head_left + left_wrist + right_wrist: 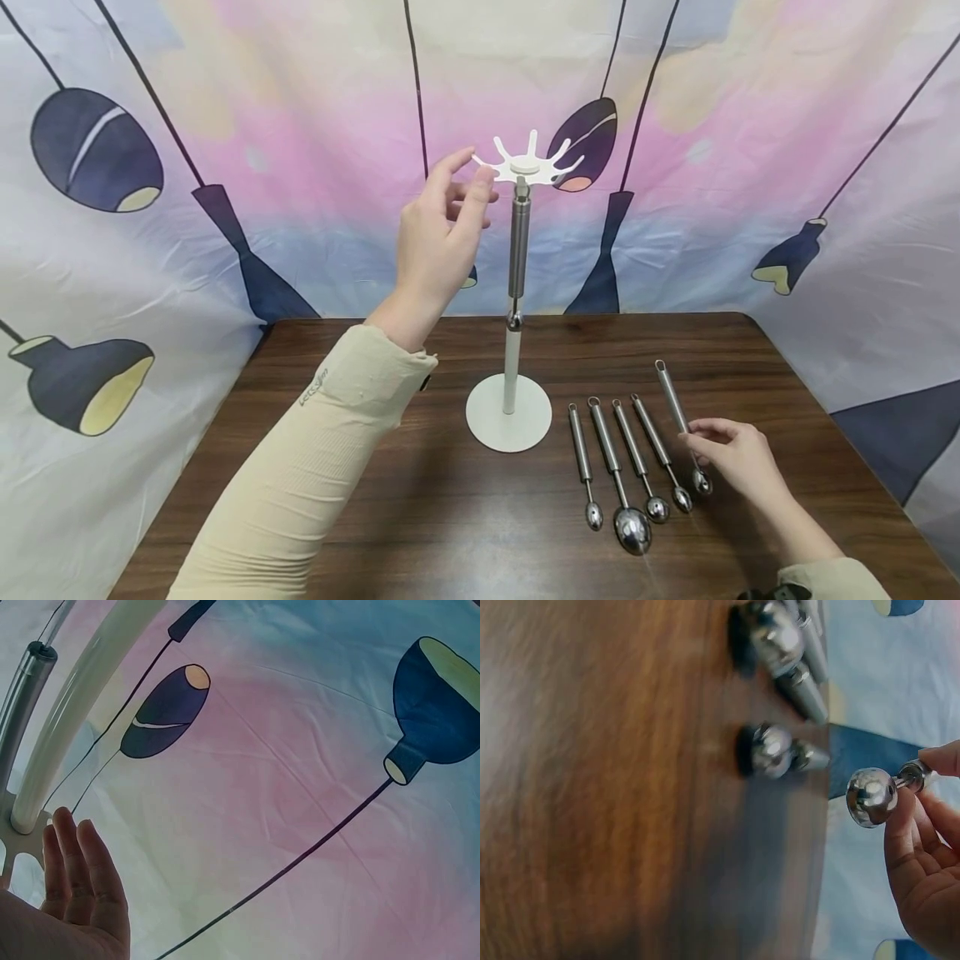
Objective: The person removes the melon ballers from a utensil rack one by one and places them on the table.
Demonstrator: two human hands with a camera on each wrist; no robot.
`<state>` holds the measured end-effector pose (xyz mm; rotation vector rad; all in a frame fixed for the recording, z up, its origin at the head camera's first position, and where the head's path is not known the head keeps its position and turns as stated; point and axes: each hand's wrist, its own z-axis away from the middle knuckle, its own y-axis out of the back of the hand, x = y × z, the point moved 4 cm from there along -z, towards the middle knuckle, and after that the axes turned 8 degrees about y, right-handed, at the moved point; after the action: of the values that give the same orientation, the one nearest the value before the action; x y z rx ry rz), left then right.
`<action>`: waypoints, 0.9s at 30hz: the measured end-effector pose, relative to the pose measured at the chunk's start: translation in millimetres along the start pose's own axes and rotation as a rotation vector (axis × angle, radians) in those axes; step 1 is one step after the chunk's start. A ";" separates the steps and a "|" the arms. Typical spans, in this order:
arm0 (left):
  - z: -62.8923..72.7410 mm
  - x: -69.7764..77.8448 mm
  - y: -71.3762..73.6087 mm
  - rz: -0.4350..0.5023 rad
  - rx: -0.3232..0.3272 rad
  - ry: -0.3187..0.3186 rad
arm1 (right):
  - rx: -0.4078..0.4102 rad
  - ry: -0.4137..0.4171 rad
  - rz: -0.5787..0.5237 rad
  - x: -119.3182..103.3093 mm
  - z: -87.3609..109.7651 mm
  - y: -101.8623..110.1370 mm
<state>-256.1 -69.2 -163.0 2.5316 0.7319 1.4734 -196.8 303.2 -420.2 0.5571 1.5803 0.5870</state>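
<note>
Left hand (442, 233) is up at the white rack (485, 417), thumb and index at a prong on its left side – cannot tell whether they pinch it or just touch; the other fingers are loosely bent. Right hand (738, 458) grasps the rightmost scoop (672, 400), thumb and fingers pinching the lower handle, bowl end toward the person, ring end away; right wrist view shows it raised off the table (337, 500). Rack stands upright on its round base near mid-table. Hung scoop (519, 250) is under the rack top, handle up, in front of the pole. Four loose scoops (630, 440) lie side by side on the table, between the rack base and the right hand, bowls toward the person – second from left has the biggest bowl. Cloth (337, 167) with painted lamps behind
</note>
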 end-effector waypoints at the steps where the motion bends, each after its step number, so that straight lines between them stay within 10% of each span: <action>1: 0.1 -0.1 0.0 -0.001 0.001 0.001 | -0.008 -0.012 0.009 2.8 -0.6 0.0; 27: 0.9 2.0 0.5 0.011 0.003 -0.014 | -0.152 -0.138 -0.027 46.7 -10.9 -12.5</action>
<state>-254.4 -68.6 -161.7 2.5492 0.7195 1.4578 -211.8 324.1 -462.5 0.4515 1.3980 0.6290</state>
